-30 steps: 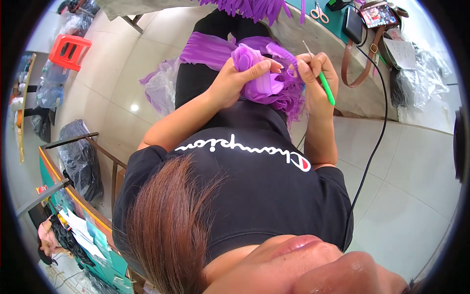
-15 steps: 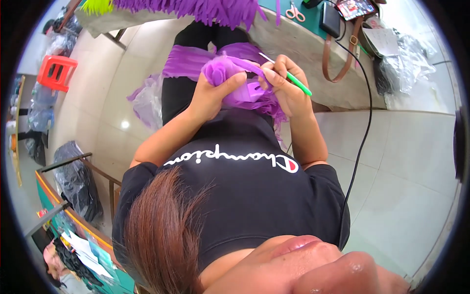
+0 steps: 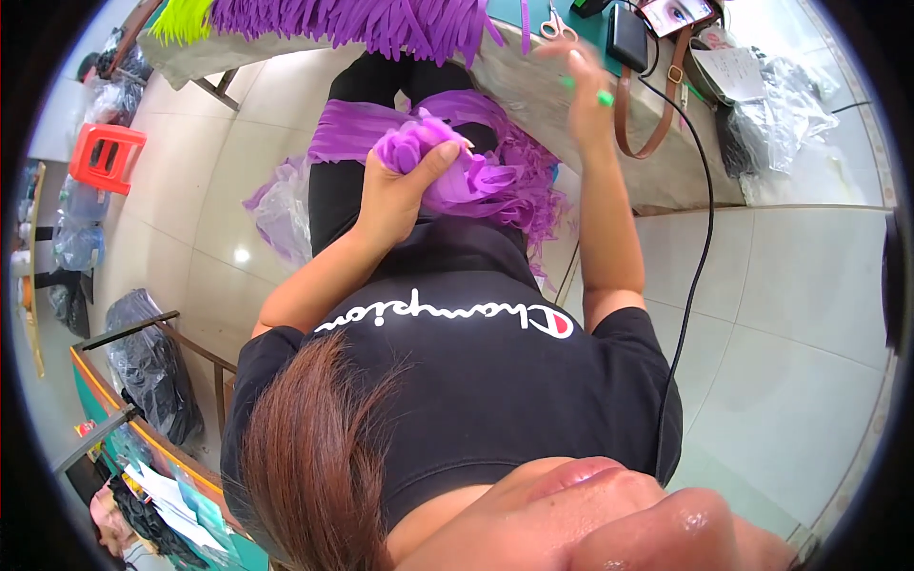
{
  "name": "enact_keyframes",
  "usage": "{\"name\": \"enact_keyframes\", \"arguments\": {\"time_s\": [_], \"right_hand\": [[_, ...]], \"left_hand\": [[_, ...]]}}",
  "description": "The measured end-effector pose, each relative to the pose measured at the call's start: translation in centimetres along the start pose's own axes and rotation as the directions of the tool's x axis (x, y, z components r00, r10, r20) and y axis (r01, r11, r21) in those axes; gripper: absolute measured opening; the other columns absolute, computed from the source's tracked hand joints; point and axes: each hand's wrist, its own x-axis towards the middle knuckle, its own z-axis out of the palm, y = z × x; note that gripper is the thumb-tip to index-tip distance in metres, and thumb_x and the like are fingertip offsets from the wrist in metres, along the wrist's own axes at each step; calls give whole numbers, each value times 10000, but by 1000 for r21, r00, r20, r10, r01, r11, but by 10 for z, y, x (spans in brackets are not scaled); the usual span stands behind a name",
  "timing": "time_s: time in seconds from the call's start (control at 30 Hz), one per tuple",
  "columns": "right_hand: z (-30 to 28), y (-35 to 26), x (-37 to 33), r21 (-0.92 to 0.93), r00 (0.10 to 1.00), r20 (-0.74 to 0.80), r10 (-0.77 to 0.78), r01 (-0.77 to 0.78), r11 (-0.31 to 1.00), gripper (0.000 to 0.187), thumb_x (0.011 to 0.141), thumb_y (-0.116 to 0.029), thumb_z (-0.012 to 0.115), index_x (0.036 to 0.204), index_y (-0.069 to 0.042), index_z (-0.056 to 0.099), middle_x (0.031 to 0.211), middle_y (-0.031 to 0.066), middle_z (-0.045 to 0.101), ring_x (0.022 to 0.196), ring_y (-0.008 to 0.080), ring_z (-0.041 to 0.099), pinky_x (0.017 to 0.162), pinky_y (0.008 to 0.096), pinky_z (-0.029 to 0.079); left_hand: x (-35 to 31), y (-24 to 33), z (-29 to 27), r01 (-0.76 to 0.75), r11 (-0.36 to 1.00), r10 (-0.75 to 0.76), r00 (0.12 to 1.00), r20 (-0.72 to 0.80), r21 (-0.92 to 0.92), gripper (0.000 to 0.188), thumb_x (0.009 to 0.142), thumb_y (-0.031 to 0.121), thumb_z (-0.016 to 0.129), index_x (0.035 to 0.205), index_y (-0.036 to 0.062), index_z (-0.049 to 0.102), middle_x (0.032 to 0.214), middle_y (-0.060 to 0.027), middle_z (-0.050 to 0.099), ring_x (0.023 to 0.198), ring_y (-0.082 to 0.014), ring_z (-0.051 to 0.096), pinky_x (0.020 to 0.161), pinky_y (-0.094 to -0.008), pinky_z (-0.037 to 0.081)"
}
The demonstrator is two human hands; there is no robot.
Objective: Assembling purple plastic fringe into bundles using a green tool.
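A bundle of purple fabric strips [image 3: 417, 143] is gripped in my left hand [image 3: 402, 186], its fingers wrapped round the gathered part. More purple strips [image 3: 533, 190] trail over my lap beside it. My right hand [image 3: 586, 105], smeared by motion, is raised by the table edge with a slim green-handled tool [image 3: 605, 98] in it; the tool's tip cannot be made out. Just beyond those fingers lie small pink-handled scissors [image 3: 557, 27]. A single purple strip [image 3: 526, 27] hangs over the table edge to their left.
Purple fringe [image 3: 362, 24] and lime green fringe [image 3: 181, 21] drape over the far table. A black box [image 3: 628, 40] with a cable, a lit phone [image 3: 674, 13] and a brown strap [image 3: 652, 143] are at the right. A red stool [image 3: 107, 157] stands left.
My right hand has left the purple strips and moved up and right toward the table, carrying the green-handled tool. My left hand keeps the bundle, slightly lower and to the left.
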Motion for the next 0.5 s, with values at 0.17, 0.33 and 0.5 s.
{"name": "enact_keyframes", "arguments": {"time_s": [0.17,0.33,0.5], "right_hand": [[-19,56,68,-576,971,-211,109,-214,789,256,875,-204,515,931,0,660,973,198,656,925,377,612,853,434,471],[-9,105,94,-901,914,-70,399,-230,368,467,818,-410,602,948,35,663,954,264,651,944,394,631,819,448,505],[-23,85,87,-914,910,57,411,-118,387,398,800,-345,624,891,41,667,912,254,658,889,392,645,787,438,511]], "left_hand": [[4,-1,0,349,926,-350,937,23,-142,202,863,66,666,1049,-6,634,992,-86,659,920,-157,623,836,-311,493],[1,3,0,329,931,-335,942,-14,-158,229,840,39,677,1061,-5,635,1006,-83,661,947,-164,625,864,-308,488],[1,0,-3,296,933,-315,946,-70,-204,228,837,38,683,1058,-3,641,1009,-82,666,932,-155,629,849,-296,493]]}}
